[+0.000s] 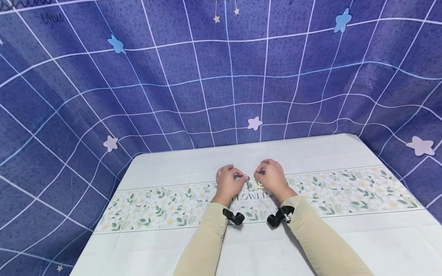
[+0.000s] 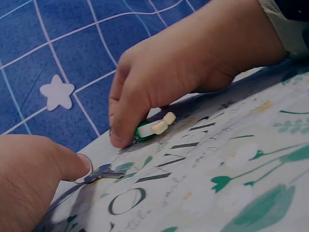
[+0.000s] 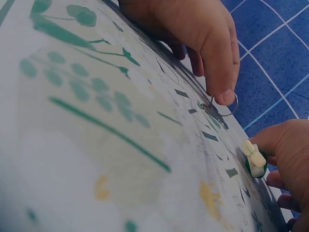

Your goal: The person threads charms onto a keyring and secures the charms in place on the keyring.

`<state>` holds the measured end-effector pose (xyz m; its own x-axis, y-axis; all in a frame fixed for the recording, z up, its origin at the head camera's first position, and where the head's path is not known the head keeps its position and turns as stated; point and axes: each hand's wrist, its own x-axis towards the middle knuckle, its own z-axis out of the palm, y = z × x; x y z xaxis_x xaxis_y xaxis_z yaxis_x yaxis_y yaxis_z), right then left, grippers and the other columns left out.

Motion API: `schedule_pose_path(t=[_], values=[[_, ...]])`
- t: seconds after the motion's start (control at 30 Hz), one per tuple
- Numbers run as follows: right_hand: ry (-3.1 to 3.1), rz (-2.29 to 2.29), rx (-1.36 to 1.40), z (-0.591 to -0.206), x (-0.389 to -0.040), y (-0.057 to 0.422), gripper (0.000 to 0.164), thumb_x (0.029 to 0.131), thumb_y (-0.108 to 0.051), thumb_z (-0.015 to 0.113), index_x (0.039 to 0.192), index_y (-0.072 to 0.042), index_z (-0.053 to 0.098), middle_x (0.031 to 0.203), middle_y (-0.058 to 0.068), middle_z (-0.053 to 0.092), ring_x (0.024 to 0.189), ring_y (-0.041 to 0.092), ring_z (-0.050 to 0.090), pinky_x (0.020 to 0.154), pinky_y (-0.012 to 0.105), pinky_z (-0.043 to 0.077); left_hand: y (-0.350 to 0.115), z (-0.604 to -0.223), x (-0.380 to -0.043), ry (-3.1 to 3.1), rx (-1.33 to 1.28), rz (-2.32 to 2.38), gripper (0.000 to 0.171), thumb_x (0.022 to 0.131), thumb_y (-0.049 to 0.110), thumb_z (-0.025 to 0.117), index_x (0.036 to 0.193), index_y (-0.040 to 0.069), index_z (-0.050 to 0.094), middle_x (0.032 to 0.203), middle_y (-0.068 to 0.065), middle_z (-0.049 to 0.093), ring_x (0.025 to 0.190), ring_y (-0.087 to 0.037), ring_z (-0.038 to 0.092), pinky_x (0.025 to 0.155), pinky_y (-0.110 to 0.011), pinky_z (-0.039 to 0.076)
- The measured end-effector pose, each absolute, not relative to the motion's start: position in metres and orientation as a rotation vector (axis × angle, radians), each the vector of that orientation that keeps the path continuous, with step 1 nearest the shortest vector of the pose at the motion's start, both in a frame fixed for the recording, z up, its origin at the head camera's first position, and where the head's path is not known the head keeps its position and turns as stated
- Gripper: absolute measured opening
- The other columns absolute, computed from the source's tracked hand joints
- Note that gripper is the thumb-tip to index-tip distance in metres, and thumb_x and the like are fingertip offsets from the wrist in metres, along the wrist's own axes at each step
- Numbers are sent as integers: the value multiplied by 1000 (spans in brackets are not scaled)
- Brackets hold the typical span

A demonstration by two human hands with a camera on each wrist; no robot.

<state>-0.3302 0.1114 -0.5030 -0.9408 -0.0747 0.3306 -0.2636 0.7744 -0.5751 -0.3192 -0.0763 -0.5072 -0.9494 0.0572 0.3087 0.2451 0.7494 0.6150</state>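
Observation:
My left hand (image 1: 229,182) pinches a thin metal key ring (image 3: 235,107) between thumb and fingertip. Keys (image 2: 105,174) on the ring lie close above the flower-printed strip. To its right, my right hand (image 1: 273,177) has its thumb and fingers curled together at a small charm (image 2: 161,124) with a green-and-white body and a cream bow-like part. From the right wrist view, that charm sits against the fingertips, its far side hidden by them. A small gap separates the hands, and the ring and charm are apart.
A white table (image 1: 148,249) carries a printed strip (image 1: 155,207) of white flowers, green leaves and lettering under the hands. Behind and beside it hangs a blue curtain (image 1: 207,92) with grid lines and stars. Dark wrist cameras (image 1: 235,217) are strapped at both cuffs.

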Motion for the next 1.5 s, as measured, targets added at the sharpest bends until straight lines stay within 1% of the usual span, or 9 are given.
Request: schedule_pose_path(t=[0.17, 0.27, 0.4, 0.57, 0.8, 0.93, 1.03, 1.2, 1.5], values=[[-2651, 936, 266, -503, -330, 113, 12, 85, -23, 74, 81, -12, 72, 120, 19, 66, 117, 43, 57, 105, 53, 38, -82, -506, -319, -2657, -254, -1027, 7, 87, 21, 78, 84, 16, 74, 136, -16, 59, 134, -42, 40, 115, -55, 21], [-2642, 971, 268, -503, -330, 114, 13, 85, -23, 74, 82, -11, 73, 120, 19, 66, 116, 43, 57, 105, 52, 38, -85, -506, -318, -2655, -266, -1031, 6, 88, 18, 78, 84, 15, 75, 136, -15, 59, 134, -42, 40, 115, -56, 20], [-2630, 1044, 266, -503, -330, 116, 14, 87, -24, 72, 82, -11, 73, 122, 19, 66, 118, 43, 56, 107, 53, 37, -86, -507, -319, -2670, -273, -1026, 6, 89, 20, 77, 84, 17, 75, 137, -14, 59, 135, -41, 40, 115, -55, 19], [-2590, 1126, 277, -502, -330, 118, 14, 86, -22, 73, 79, -10, 73, 122, 19, 67, 116, 44, 57, 106, 54, 36, -85, -505, -319, -2668, -307, -1063, 5, 88, 22, 78, 85, 19, 75, 139, -12, 58, 136, -39, 39, 116, -54, 18], [-2505, 1248, 280, -504, -331, 118, 12, 85, -16, 75, 79, -6, 75, 116, 19, 69, 112, 40, 61, 104, 52, 41, -85, -505, -320, -2671, -363, -1150, 6, 90, 23, 76, 86, 19, 73, 143, -11, 55, 139, -38, 35, 117, -55, 16], [-2442, 1352, 280, -503, -330, 117, 11, 84, -12, 75, 78, -3, 75, 113, 20, 70, 111, 40, 62, 102, 52, 43, -84, -505, -320, -2647, -413, -1193, 6, 91, 22, 75, 87, 18, 73, 144, -11, 54, 140, -38, 33, 116, -56, 17], [-2416, 1419, 287, -502, -329, 118, 11, 85, -11, 74, 79, -2, 75, 114, 20, 69, 112, 39, 62, 102, 53, 44, -84, -506, -320, -2639, -428, -1228, 7, 92, 22, 74, 87, 19, 72, 145, -10, 53, 140, -36, 31, 116, -55, 19], [-2389, 1539, 267, -502, -328, 118, 12, 88, -11, 73, 84, 0, 75, 117, 19, 68, 116, 37, 60, 106, 52, 42, -82, -507, -320, -2612, -453, -1259, 6, 93, 22, 73, 87, 19, 71, 145, -7, 53, 141, -35, 31, 116, -55, 21], [-2342, 1707, 207, -497, -327, 117, 15, 90, -10, 71, 89, 5, 74, 122, 20, 66, 121, 36, 57, 110, 48, 38, -80, -506, -321, -2564, -513, -1307, 5, 92, 19, 74, 89, 15, 72, 144, -8, 53, 139, -35, 31, 115, -54, 22]])
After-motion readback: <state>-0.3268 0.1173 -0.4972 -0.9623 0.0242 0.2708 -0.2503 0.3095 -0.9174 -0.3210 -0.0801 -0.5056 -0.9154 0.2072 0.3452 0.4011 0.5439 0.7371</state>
